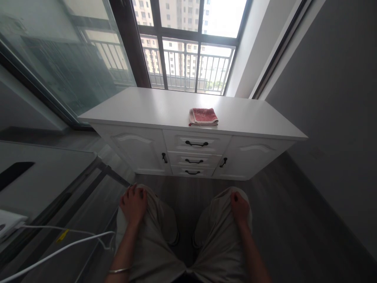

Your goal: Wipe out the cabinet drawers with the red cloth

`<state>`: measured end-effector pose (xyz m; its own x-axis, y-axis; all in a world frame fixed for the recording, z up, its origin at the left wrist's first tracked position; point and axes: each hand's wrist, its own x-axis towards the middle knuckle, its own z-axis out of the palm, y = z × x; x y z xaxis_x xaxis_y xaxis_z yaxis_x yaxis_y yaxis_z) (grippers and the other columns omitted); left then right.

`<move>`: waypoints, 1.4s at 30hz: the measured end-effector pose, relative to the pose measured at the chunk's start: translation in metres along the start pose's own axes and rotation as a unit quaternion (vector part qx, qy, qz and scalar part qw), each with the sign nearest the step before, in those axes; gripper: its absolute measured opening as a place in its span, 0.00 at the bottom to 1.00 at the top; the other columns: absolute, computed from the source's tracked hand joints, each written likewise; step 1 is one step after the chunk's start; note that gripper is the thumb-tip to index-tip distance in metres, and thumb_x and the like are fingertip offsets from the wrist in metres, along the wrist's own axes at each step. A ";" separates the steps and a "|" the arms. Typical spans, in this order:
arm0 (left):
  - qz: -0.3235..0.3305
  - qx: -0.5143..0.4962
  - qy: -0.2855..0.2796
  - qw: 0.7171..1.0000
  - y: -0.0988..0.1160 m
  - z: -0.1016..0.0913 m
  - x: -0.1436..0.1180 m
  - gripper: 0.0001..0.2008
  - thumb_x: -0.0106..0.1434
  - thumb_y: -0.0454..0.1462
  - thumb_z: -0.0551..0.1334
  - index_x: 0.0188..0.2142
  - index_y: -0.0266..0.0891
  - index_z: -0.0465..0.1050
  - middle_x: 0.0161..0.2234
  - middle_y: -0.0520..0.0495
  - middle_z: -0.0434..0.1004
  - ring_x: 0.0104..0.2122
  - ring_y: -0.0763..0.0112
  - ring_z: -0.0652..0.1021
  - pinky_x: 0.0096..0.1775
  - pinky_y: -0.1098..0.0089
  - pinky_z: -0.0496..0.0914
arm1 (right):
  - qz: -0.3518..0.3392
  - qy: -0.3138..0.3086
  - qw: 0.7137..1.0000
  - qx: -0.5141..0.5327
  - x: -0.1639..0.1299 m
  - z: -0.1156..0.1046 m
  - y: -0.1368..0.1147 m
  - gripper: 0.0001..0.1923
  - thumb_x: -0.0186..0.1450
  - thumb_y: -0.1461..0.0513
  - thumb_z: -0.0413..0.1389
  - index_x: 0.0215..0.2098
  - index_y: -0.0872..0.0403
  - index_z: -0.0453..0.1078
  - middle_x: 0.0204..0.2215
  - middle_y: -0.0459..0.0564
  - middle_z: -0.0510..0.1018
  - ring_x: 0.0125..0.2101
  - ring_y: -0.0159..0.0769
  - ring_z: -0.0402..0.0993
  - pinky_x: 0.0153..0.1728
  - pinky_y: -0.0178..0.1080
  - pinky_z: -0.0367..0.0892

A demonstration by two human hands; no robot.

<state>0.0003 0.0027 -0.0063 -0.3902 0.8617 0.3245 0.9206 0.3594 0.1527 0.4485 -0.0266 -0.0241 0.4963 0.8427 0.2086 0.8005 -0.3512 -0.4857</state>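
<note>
My left hand (134, 203) rests on my left knee with its fingers apart and bent over the kneecap; it holds nothing. On the other knee lies my right hand (240, 207), its fingers curled in loosely, with no object showing in it. Beyond my knees stands a white cabinet (141, 103) with drawers in the middle and a door on either side. A folded red towel (204, 115) with a pale edge lies on its top, near the front edge. Both hands are well apart from the towel and the cabinet.
At the left is a table (67, 165) bearing a dark flat object (16, 173) and a white device (10, 224). A white cable (63, 249) runs from the left towards my left thigh. Behind the cabinet are a window (188, 59) and a glass door (73, 51).
</note>
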 end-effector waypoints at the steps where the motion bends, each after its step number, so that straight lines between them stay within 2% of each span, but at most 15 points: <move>1: 0.000 0.002 -0.001 1.000 0.000 0.000 0.000 0.19 0.73 0.42 0.51 0.46 0.38 0.79 0.61 0.38 0.74 0.64 0.53 0.66 0.63 0.52 0.57 | -0.001 -0.002 1.000 0.001 0.000 0.000 0.001 0.33 0.70 0.43 0.35 0.25 0.52 0.69 0.22 0.53 0.72 0.23 0.37 0.62 0.29 0.38 0.48; 7: -0.002 -0.003 -0.004 1.000 0.002 -0.003 0.001 0.18 0.73 0.41 0.51 0.45 0.38 0.79 0.61 0.38 0.74 0.63 0.53 0.67 0.62 0.51 0.58 | -0.010 -0.004 1.000 0.004 0.001 0.004 0.007 0.30 0.70 0.44 0.38 0.25 0.52 0.69 0.22 0.53 0.73 0.23 0.37 0.63 0.29 0.39 0.47; 20: 0.004 0.012 -0.002 1.000 0.000 -0.002 0.001 0.19 0.74 0.42 0.50 0.45 0.38 0.79 0.61 0.38 0.74 0.63 0.54 0.67 0.62 0.53 0.57 | -0.020 0.001 1.000 -0.001 0.001 0.007 0.009 0.31 0.71 0.43 0.38 0.24 0.52 0.68 0.22 0.52 0.73 0.22 0.36 0.63 0.29 0.39 0.47; 28: -0.004 0.008 -0.007 1.000 0.003 -0.006 0.001 0.16 0.72 0.40 0.53 0.45 0.39 0.80 0.61 0.39 0.74 0.63 0.53 0.67 0.62 0.52 0.57 | -0.019 0.001 1.000 -0.010 0.001 0.006 0.007 0.32 0.71 0.43 0.37 0.24 0.52 0.69 0.22 0.53 0.73 0.23 0.37 0.63 0.28 0.39 0.48; 42: 0.005 0.004 -0.004 1.000 -0.001 0.000 0.000 0.18 0.73 0.41 0.51 0.46 0.38 0.79 0.61 0.37 0.73 0.64 0.52 0.66 0.63 0.52 0.57 | -0.014 0.005 1.000 -0.012 0.001 0.005 0.005 0.33 0.71 0.42 0.37 0.24 0.52 0.70 0.22 0.53 0.73 0.22 0.36 0.62 0.28 0.39 0.46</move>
<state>-0.0012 0.0027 -0.0065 -0.3810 0.8681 0.3183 0.9245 0.3539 0.1415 0.4516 -0.0255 -0.0309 0.4760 0.8488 0.2300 0.8221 -0.3366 -0.4591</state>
